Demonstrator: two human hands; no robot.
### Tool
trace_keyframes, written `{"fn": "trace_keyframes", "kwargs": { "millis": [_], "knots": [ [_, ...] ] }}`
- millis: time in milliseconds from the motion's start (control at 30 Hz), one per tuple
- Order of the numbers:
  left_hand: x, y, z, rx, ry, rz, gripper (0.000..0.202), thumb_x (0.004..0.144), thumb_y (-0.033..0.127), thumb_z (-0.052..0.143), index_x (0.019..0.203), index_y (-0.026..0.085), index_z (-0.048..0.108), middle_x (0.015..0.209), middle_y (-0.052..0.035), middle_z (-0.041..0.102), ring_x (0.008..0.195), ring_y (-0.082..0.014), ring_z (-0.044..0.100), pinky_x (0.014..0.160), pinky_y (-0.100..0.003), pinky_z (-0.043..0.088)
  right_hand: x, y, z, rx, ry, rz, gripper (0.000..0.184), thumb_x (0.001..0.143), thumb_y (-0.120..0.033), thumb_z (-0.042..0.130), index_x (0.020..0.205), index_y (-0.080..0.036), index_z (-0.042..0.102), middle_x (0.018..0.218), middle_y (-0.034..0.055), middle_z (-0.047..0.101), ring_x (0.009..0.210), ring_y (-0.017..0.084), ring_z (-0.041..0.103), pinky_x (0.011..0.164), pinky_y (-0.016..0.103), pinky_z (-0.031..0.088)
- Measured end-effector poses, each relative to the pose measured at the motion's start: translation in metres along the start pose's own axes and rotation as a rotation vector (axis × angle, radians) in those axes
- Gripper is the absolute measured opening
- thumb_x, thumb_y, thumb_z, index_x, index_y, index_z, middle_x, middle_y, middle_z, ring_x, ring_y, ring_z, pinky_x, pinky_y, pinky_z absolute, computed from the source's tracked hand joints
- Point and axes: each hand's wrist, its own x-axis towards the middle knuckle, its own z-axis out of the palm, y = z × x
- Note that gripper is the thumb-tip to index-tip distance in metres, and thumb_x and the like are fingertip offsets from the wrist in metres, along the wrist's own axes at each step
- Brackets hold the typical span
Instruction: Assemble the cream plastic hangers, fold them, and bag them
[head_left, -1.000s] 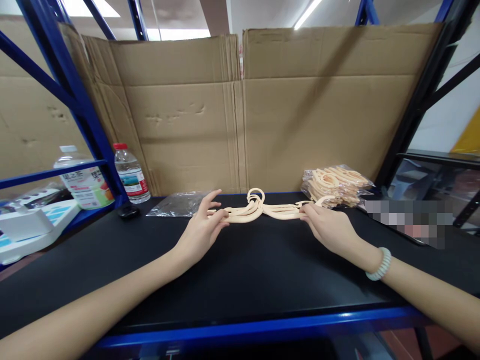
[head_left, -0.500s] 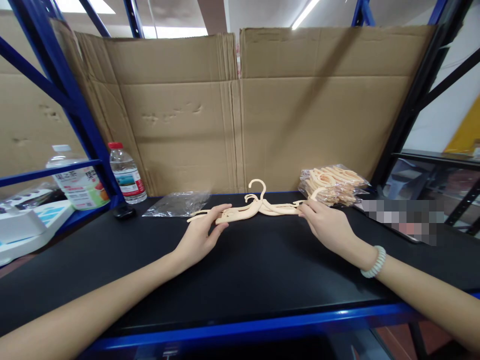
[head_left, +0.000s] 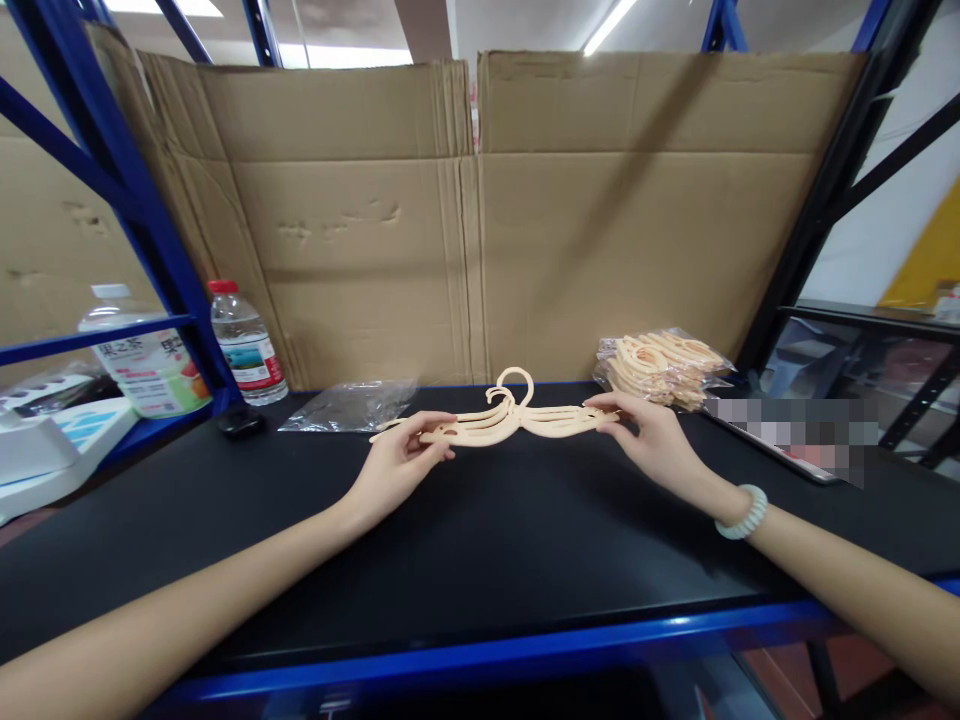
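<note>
A small stack of cream plastic hangers [head_left: 510,412] is held just above the black shelf top [head_left: 480,540], hooks pointing away from me. My left hand [head_left: 397,462] pinches the stack's left end between thumb and fingers. My right hand [head_left: 645,432] grips the right end, a pale bead bracelet on its wrist. An empty clear plastic bag [head_left: 346,405] lies flat behind my left hand. A clear bag full of the same cream hangers [head_left: 664,362] sits behind my right hand.
Brown cardboard sheets [head_left: 480,220] wall off the back of the shelf. A red-capped water bottle [head_left: 244,342] and a small black object [head_left: 241,423] stand at the left by the blue rack post [head_left: 142,220]. A larger drink bottle [head_left: 142,360] stands beyond it.
Both hands have lifted the hanger stack slightly off the shelf top and levelled it; the hands themselves stayed at its two ends.
</note>
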Motion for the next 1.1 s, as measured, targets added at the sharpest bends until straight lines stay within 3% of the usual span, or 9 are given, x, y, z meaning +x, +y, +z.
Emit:
{"fn": "trace_keyframes", "kwargs": {
  "millis": [200,367,467,633,800,933,1100],
  "knots": [
    [-0.002,0.008,0.003,-0.177,0.013,-0.136,0.037,0.073,0.034,0.071,0.104,0.014,0.062,0.092,-0.0066,0.071,0.086,-0.0207,0.069,0.084,-0.037,0.056,0.003,0.004,0.003,0.481,-0.149,0.183,0.021,0.078,-0.030,0.066,0.096,-0.020,0.069,0.098,0.0069,0.069,0.091,0.022,0.064,0.083,0.039,0.052],
    [-0.005,0.015,0.010,-0.291,0.016,-0.236,0.042,0.072,0.036,0.076,0.105,0.014,0.063,0.092,-0.0073,0.072,0.090,-0.0212,0.068,0.075,-0.031,0.058,0.005,-0.004,0.008,0.838,-0.102,0.385,0.038,0.071,-0.027,0.076,0.106,-0.018,0.064,0.085,0.0030,0.068,0.075,0.014,0.062,0.070,0.029,0.053],
    [0.000,0.022,0.016,-0.385,-0.010,-0.291,0.041,0.070,0.034,0.079,0.102,0.014,0.065,0.096,-0.0078,0.072,0.093,-0.0201,0.068,0.073,-0.027,0.058,0.012,-0.016,0.013,0.986,-0.094,0.443,0.040,0.067,-0.024,0.079,0.103,-0.018,0.063,0.080,0.0014,0.068,0.072,0.012,0.062,0.064,0.024,0.051],
    [0.010,0.033,0.031,-0.475,-0.023,-0.302,0.038,0.068,0.030,0.080,0.098,0.013,0.066,0.096,-0.0085,0.072,0.087,-0.0177,0.068,0.071,-0.024,0.057,0.021,-0.043,0.036,0.966,-0.184,0.460,0.026,0.071,-0.032,0.078,0.084,-0.015,0.064,0.074,0.0020,0.067,0.060,0.010,0.059,0.054,0.020,0.048],
    [0.001,0.030,0.039,-0.531,0.004,-0.327,0.038,0.065,0.030,0.082,0.094,0.011,0.065,0.086,-0.0070,0.072,0.080,-0.0172,0.069,0.067,-0.024,0.057,0.010,-0.058,0.058,0.941,-0.383,0.413,0.034,0.082,-0.046,0.065,0.099,-0.017,0.064,0.086,0.0049,0.069,0.070,0.014,0.065,0.056,0.023,0.053],
    [-0.004,0.026,0.039,-0.529,0.017,-0.279,0.035,0.069,0.029,0.080,0.095,0.012,0.065,0.090,-0.0071,0.071,0.083,-0.0171,0.068,0.068,-0.023,0.057,-0.001,-0.062,0.053,0.926,-0.496,0.391,0.039,0.084,-0.043,0.065,0.111,-0.016,0.062,0.084,0.0068,0.071,0.073,0.018,0.069,0.061,0.028,0.057],
    [-0.003,0.031,0.041,-0.512,-0.030,-0.164,0.034,0.075,0.030,0.075,0.101,0.012,0.064,0.095,-0.0078,0.070,0.086,-0.0182,0.067,0.069,-0.025,0.058,-0.002,-0.070,0.047,0.835,-0.448,0.332,0.039,0.086,-0.038,0.064,0.118,-0.015,0.063,0.080,0.0071,0.072,0.064,0.016,0.068,0.056,0.024,0.055]
  ]
}}
